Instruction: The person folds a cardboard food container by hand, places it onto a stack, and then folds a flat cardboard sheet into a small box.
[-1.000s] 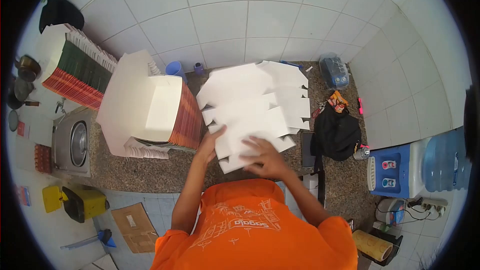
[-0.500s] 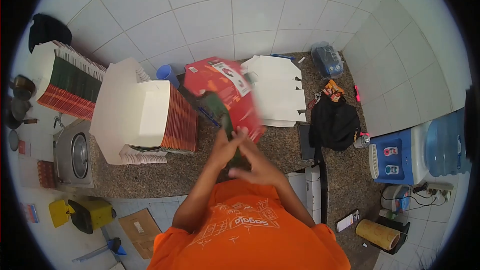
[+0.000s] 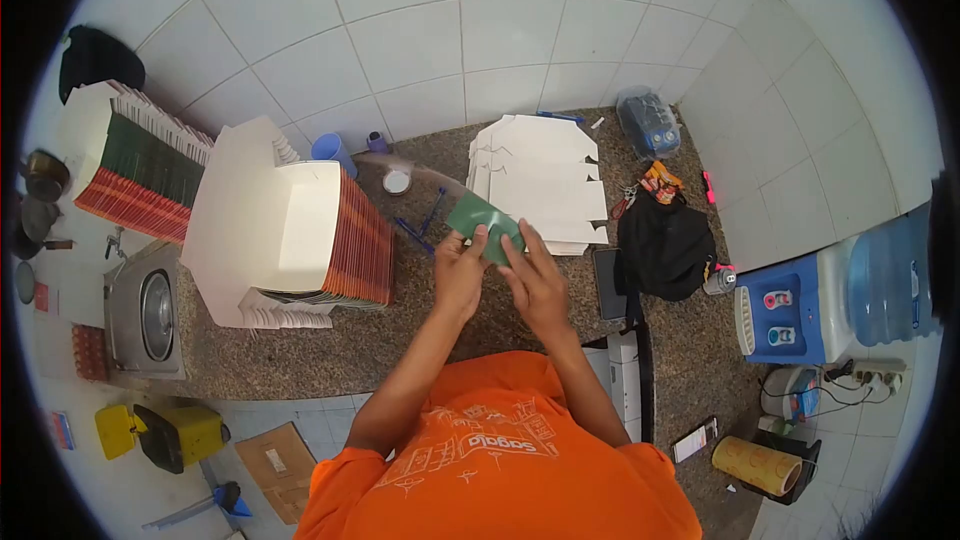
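A carton piece with a green face [image 3: 485, 227] is held between both hands over the counter, its far part seen edge-on and blurred. My left hand [image 3: 460, 268] grips its near left side, thumb on the green face. My right hand [image 3: 536, 282] has its fingers on the right side of the same piece. Just behind lies a stack of flat white cartons [image 3: 535, 175]. To the left stands a nested stack of formed red boxes [image 3: 360, 240], white inside, with another nested stack [image 3: 145, 165] beyond it.
Blue cup [image 3: 333, 150], round white-topped item [image 3: 396, 181] and blue pens [image 3: 415, 232] lie behind the hands. Right: black cloth bag [image 3: 670, 245], dark flat device [image 3: 608, 283], can [image 3: 718, 281], water dispenser [image 3: 780, 315], phone [image 3: 695, 440]. Far left: a sink [image 3: 150, 315].
The red printed carton has turned, so its green part now faces up between the hands. Both hands have moved slightly up and spread around it. The round item behind is now uncovered.
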{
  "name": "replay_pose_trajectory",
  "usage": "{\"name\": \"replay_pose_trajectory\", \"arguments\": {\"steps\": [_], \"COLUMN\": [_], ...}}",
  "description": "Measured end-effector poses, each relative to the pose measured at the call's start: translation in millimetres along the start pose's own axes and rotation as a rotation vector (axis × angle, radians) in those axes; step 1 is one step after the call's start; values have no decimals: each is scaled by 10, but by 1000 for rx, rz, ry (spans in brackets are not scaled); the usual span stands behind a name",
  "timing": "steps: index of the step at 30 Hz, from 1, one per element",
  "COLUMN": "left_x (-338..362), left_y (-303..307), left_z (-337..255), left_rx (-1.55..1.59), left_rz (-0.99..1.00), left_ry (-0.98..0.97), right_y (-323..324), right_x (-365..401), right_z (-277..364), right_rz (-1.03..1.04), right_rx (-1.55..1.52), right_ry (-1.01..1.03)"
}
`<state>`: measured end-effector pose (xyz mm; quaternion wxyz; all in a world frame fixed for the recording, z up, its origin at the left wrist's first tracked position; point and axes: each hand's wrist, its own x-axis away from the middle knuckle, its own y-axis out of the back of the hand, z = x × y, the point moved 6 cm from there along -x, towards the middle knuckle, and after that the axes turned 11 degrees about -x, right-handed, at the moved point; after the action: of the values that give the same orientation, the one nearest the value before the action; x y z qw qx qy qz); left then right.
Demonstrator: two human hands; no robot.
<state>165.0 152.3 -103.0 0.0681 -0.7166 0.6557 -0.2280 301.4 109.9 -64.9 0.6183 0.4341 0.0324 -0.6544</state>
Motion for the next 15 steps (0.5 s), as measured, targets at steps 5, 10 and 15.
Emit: {"name": "replay_pose_trajectory", "arguments": {"steps": [5, 10, 15], "left_x": [-46, -30, 76], "left_y": [-104, -82, -130], "left_z": [-29, -57, 150], "left_rx": [24, 47, -57], "left_rz": [149, 157, 110], "left_ry": [1, -30, -107], "right_y": [68, -15, -151], "right_x": [-95, -32, 82], "right_z": [-270, -38, -178], "right_rz": [-55, 51, -228], "right_rx": [-424, -431, -357], "right_ry": [-197, -202, -282]}}
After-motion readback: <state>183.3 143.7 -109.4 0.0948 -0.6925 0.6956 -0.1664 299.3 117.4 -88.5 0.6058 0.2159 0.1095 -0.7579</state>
